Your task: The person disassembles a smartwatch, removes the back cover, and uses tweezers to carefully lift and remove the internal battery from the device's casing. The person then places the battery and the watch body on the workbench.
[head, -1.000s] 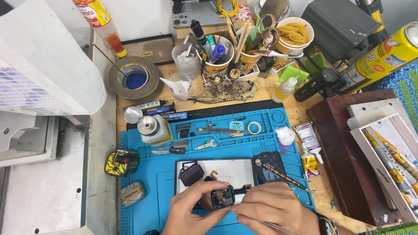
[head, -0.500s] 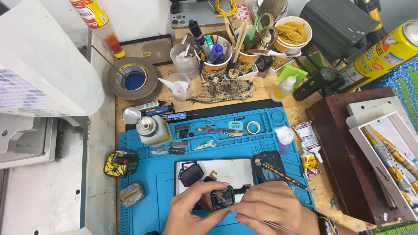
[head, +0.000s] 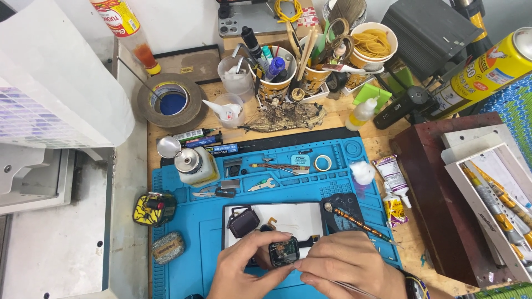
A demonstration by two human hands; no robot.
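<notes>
Blue work mat (head: 188, 266), cluttered wooden bench (head: 421, 243)

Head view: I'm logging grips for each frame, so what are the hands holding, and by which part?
Both the left hand and right hand pinch a small dark watch-like device by its opposite side edges.

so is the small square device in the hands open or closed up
Open: the small square black device, pinched between left hand and right hand, shows bare internals.

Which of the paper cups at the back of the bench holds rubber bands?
The rightmost paper cup, filled with a heap of yellow rubber bands. The other two cups to its left hold pens, scissors and upright tools.
</notes>
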